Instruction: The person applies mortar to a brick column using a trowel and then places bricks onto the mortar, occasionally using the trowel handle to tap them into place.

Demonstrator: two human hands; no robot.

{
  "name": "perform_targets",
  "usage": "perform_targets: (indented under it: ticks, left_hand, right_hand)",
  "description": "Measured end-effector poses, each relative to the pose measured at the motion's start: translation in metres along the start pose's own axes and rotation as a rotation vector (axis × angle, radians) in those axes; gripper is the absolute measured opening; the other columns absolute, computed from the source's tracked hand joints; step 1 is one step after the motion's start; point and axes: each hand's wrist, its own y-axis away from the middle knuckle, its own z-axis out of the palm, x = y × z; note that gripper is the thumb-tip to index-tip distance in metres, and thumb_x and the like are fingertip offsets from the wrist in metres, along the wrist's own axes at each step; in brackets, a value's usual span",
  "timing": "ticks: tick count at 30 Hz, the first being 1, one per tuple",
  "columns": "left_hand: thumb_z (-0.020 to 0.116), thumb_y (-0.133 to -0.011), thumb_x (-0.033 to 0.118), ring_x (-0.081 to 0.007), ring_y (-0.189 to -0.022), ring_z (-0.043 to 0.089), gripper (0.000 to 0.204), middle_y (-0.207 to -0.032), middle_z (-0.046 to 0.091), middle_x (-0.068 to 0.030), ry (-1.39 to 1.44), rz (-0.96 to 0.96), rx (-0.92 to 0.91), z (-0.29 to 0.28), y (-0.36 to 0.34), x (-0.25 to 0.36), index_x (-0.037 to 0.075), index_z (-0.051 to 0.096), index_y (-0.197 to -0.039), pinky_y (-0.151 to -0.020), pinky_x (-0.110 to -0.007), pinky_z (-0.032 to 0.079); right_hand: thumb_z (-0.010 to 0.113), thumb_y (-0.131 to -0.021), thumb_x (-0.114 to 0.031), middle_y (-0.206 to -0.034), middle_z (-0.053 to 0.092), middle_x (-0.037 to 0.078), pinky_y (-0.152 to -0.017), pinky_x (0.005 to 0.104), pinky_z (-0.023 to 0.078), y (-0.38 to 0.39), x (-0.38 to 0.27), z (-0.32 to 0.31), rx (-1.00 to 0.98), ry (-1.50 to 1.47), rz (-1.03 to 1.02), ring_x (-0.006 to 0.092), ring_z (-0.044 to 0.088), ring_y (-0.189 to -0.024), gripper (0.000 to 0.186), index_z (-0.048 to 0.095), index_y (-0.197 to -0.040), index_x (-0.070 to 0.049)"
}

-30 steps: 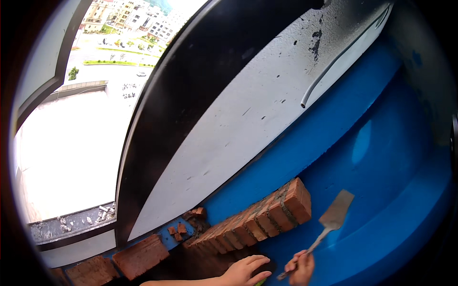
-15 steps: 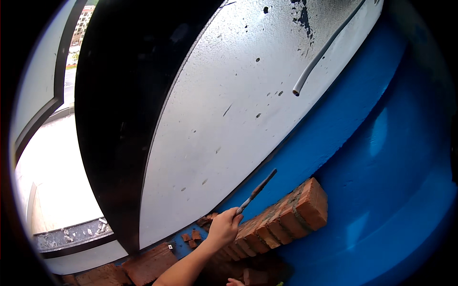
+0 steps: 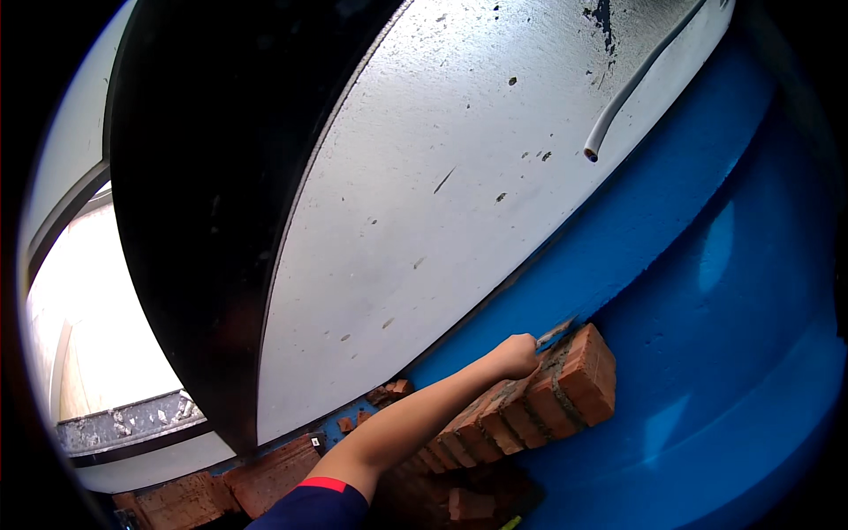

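My left hand point(image 3: 517, 358), on a bare arm with a dark blue, red-edged sleeve, is closed on the handle of a trowel point(image 3: 556, 331). The blade is at the upper right end of a short brickwork row point(image 3: 574, 384) with grey mortar joints, beside the blue wall; whether it touches is unclear. The hand is just above the bricks, and my forearm hides part of them. My right hand is not in view.
Loose bricks point(image 3: 265, 477) and broken pieces point(image 3: 393, 393) lie along the lower left. A speckled white panel point(image 3: 424, 221) with a grey cable point(image 3: 632, 93) borders a black band point(image 3: 194, 221). Left is an opening with a rubble-strewn sill point(image 3: 124, 424); the blue wall point(image 3: 707, 353) fills the right.
The trowel has passed from my right hand to my left, which has reached up and right to the brickwork. My right hand has left view. The view has turned, showing less outdoors.
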Motion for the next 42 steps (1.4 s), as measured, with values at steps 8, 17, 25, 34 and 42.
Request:
perform_targets:
  ticks: [8, 17, 25, 34, 42]
  left_hand:
    - [0.048, -0.080, 0.002, -0.0379, -0.104, 0.060, 0.037, -0.110, 0.063, -0.0257, 0.048, -0.004, -0.179, -0.010, 0.026, 0.007, -0.002, 0.062, -0.113, -0.087, -0.043, 0.047]
    - [0.045, -0.084, -0.001, -0.0393, -0.099, 0.056, 0.043, -0.104, 0.059, -0.0241, 0.097, 0.105, 0.025, 0.001, 0.155, -0.005, -0.001, 0.050, -0.127, -0.082, -0.044, 0.045]
    - [0.058, -0.087, 0.001, -0.0195, -0.112, 0.056, 0.047, -0.119, 0.061, -0.0131, 0.585, -0.136, 0.182, 0.023, 0.305, -0.040, 0.004, 0.051, -0.134, -0.099, -0.030, 0.040]
    - [0.056, -0.090, 0.004, -0.0165, -0.096, 0.060, 0.046, -0.108, 0.064, -0.0095, 0.395, -0.334, 0.404, 0.075, 0.327, -0.086, 0.004, 0.049, -0.135, -0.086, -0.029, 0.046]
    - [0.050, -0.093, 0.002, -0.0106, -0.073, 0.056, 0.039, -0.092, 0.057, -0.0039, 1.122, -0.401, 0.524, 0.111, 0.325, -0.099, 0.004, 0.043, -0.132, -0.067, -0.024, 0.048]
  right_hand:
    - [0.065, -0.088, -0.026, -0.087, 0.067, 0.006, -0.070, 0.0340, 0.052, -0.009, 0.017, -0.003, -0.060, -0.108, 0.079, 0.0195, 0.064, -0.081, 0.028, 0.063, -0.110, -0.009]
    - [0.062, -0.089, -0.022, -0.078, 0.065, 0.003, -0.055, 0.0306, 0.049, -0.040, 0.014, 0.000, -0.107, -0.421, 0.063, 0.0179, 0.064, -0.071, 0.014, 0.064, -0.098, -0.011]
    - [0.057, -0.095, -0.025, -0.098, 0.066, 0.004, -0.070, 0.0274, 0.054, -0.059, -0.012, -0.017, -0.129, -0.281, 0.294, 0.0154, 0.066, -0.084, 0.024, 0.064, -0.110, -0.008]
    - [0.060, -0.094, -0.023, -0.095, 0.066, 0.006, -0.067, 0.0299, 0.053, -0.047, -0.042, 0.006, -0.216, -0.276, 0.179, 0.0167, 0.066, -0.078, 0.026, 0.063, -0.112, -0.004]
    - [0.054, -0.098, -0.031, -0.110, 0.063, 0.009, -0.081, 0.0297, 0.052, 0.019, -0.150, -0.014, -0.157, -0.559, -0.138, 0.0179, 0.065, -0.094, 0.038, 0.056, -0.123, -0.003]
